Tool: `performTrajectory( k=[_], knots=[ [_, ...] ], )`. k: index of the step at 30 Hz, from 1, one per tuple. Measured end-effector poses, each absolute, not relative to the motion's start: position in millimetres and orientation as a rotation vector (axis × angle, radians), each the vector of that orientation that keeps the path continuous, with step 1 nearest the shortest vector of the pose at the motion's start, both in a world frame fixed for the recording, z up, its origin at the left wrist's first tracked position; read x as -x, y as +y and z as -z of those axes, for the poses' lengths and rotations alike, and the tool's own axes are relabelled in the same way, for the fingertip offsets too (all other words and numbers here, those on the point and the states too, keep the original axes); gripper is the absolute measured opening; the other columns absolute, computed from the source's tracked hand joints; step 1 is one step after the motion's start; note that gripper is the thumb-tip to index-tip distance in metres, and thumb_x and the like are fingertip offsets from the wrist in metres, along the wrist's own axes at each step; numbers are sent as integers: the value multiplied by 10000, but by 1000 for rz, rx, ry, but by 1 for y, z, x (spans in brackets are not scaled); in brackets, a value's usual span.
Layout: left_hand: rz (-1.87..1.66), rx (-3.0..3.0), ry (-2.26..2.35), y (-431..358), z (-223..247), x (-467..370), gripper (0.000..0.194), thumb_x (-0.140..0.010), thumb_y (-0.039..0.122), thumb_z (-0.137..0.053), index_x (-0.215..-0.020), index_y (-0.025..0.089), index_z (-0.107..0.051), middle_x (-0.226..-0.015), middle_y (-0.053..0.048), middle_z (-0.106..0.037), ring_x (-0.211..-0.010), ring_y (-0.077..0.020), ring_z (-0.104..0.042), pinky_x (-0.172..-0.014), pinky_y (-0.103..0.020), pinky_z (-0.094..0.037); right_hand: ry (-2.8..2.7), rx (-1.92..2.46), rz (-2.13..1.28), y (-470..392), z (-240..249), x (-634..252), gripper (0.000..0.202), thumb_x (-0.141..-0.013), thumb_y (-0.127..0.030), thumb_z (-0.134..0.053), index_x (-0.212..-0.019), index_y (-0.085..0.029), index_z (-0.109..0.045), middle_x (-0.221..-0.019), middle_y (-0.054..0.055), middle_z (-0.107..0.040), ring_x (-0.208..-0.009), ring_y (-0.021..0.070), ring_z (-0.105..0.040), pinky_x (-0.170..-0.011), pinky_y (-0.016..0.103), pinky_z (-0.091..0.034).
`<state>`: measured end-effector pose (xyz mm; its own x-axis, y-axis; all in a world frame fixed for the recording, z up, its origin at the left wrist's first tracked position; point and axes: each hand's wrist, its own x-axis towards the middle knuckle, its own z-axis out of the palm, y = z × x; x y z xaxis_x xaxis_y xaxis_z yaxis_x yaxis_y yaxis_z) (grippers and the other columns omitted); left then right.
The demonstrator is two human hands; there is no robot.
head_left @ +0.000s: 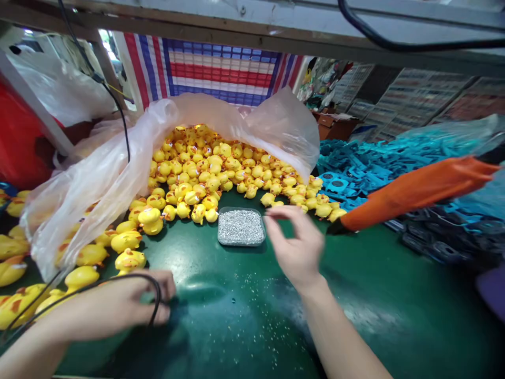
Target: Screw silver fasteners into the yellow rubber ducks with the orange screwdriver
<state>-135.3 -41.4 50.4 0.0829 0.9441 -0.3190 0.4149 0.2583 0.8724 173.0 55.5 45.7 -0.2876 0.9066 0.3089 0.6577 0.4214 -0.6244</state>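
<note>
What the right hand [295,247] pinched between thumb and forefinger was too small and blurred to make out; it hovered just right of the shallow grey tray of tiny silver screws [241,227]. The left hand [136,302], near the tray's lower left, lay curled on the green table [244,316], its fingertips hidden, a thin black cable [157,295] looping across it. Yellow rubber ducks [197,179] were heaped behind the tray.

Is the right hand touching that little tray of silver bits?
Cannot tell. In the head view, the right hand has its fingertips pinched just past the tray's right edge, and motion blur hides any contact or gap.
</note>
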Motion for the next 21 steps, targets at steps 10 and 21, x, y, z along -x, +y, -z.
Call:
performTrajectory(
  k=[10, 21],
  knots=[
    [-316, -1871, 2483, 68, -23, 131, 413, -820, 322, -481, -1167, 101, -509, -1128, -266, -562, -1006, -416, -585, -766, -460, -455, -2145, 1608, -478, 98, -4, -147, 115, -825, -114, -613, -756, -169, -687, -947, 94, -731, -974, 254, -628, -905, 445, -305],
    [-939, -1737, 1900, 42, -35, 49, 417, -651, 245, -676, -986, 183, -435, -970, -87, -575, -881, -258, -590, -766, -351, -462, -1801, 1426, -711, 112, 3, -171, 119, -781, -244, -594, -707, -182, -662, -725, 41, -690, -676, 179, -600, -663, 298, -441]
  ],
)
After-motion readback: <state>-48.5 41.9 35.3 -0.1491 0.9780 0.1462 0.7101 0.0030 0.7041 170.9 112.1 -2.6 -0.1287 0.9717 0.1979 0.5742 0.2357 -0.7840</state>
